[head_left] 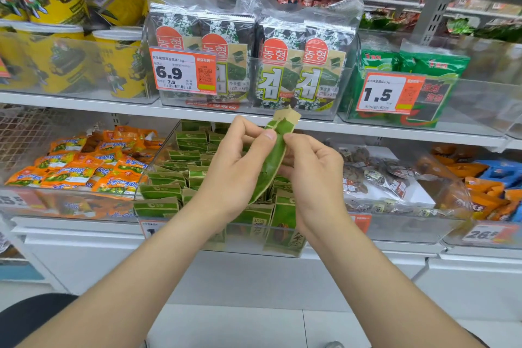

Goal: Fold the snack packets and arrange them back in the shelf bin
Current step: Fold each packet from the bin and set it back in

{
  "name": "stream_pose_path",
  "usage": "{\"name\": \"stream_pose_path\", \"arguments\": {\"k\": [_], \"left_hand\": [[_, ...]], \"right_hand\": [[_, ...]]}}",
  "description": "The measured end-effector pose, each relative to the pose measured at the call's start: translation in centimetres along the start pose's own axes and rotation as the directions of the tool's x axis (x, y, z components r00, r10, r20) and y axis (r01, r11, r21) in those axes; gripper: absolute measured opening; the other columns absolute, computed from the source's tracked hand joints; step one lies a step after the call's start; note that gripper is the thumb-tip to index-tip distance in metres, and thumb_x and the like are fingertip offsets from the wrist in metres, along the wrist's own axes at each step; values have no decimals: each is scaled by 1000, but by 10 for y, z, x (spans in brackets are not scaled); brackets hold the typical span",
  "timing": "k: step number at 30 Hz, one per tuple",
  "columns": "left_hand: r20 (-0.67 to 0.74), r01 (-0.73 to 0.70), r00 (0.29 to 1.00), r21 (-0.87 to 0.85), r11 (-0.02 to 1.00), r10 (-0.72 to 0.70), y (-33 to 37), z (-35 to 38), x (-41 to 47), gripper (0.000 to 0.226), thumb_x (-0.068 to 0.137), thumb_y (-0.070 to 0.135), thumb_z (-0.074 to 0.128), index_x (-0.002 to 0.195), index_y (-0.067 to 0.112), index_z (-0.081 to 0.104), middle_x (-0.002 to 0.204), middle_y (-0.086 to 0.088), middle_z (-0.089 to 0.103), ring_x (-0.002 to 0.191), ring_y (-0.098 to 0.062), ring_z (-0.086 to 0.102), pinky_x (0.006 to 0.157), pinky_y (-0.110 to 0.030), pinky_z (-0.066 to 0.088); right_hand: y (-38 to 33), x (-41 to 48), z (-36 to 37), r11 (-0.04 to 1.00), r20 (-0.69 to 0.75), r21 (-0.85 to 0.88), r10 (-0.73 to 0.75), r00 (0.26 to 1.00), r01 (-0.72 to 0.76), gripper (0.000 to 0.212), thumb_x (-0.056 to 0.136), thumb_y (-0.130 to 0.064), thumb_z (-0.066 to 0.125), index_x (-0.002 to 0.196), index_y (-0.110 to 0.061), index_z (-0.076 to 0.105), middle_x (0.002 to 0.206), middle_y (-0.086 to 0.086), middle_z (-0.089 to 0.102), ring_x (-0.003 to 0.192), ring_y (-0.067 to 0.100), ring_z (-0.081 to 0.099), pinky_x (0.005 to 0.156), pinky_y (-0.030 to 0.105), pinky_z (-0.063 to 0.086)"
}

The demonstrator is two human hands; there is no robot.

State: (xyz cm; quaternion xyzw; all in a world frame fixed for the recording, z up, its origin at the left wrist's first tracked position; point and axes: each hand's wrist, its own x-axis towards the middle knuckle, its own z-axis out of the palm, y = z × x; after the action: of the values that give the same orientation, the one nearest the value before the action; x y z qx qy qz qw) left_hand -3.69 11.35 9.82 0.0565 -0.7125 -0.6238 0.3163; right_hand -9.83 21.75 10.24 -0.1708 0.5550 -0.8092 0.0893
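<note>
A green and tan snack packet (275, 150) stands on edge, bent lengthwise, between both hands. My left hand (234, 167) grips it from the left, thumb pressed on its upper part. From the right, my right hand (313, 169) pinches the same packet with thumb and curled fingers. Both hands hover just above a clear shelf bin (158, 223) on the lower shelf. Several matching green packets (183, 158) stand in rows in that bin; the hands hide its middle.
Orange snack packs (82, 167) fill the bin to the left, dark bagged snacks (375, 175) the bin to the right. Above, the upper shelf edge (367, 127) carries seaweed multipacks (299, 65), yellow cups (118, 62) and price tags (183, 70).
</note>
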Motion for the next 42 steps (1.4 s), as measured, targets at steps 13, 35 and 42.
{"name": "stream_pose_path", "arguments": {"k": [13,35,42], "left_hand": [[-141,102,978,-325,940,-155,5,-9,2,34,102,47,66,111,15,59,102,-8,69,93,-19,64,91,-45,51],[197,219,963,-173,960,-184,7,-27,-9,49,99,-4,66,134,19,41,132,-4,70,108,-22,77,84,-42,66],[317,261,931,-226,938,-183,13,-38,-5,53,99,-6,65,142,16,45,135,-9,71,115,-30,75,88,-41,65]], "right_hand": [[2,-3,-14,895,331,-397,-69,941,205,21,88,-17,86,100,-14,70,98,3,78,84,19,76,82,42,63],[9,-4,-21,937,169,-293,-143,975,188,12,99,-21,74,96,-14,83,90,2,82,82,16,73,81,45,62],[6,-4,-25,986,141,-164,0,990,23,16,98,-23,74,103,-11,82,98,11,82,90,23,76,88,46,62]]}}
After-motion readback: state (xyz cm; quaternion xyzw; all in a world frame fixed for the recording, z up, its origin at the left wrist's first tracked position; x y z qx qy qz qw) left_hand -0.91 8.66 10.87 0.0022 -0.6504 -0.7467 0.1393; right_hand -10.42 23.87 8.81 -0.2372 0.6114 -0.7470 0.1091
